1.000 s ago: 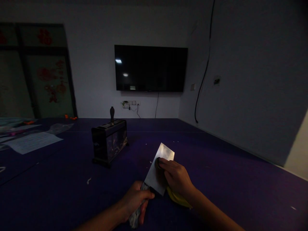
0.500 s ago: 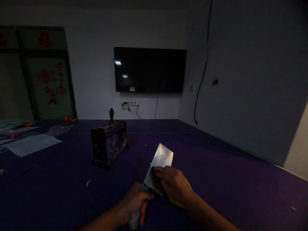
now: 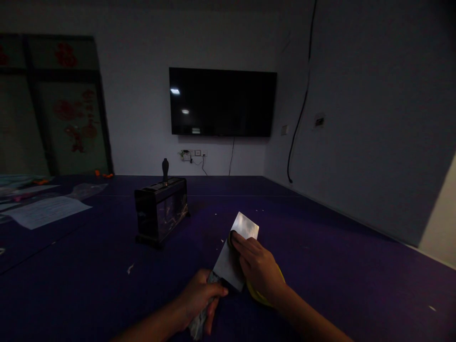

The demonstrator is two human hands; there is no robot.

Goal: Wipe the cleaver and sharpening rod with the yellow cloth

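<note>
1. Purple surface (image 3: 342, 247) stretches wide, right to the wall (image 3: 356, 142).
2. Black case (image 3: 171, 211) stands left, farther off.
3. Cleaver (image 3: 245, 225), near middle, points far; left hand (image 3: 197, 294) grips its handle (image 3: 198, 323).
4. Right hand (image 3: 261, 268) holds, apparently, a yellow cloth (image 3: 259, 298) against it.

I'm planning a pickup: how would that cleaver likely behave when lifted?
The cleaver is probably stiff: its broad blade looks flat and unbent. The blade's shiny face may be slippery. The crinkled, wrapped-looking handle in the left hand likely grips better.
</note>
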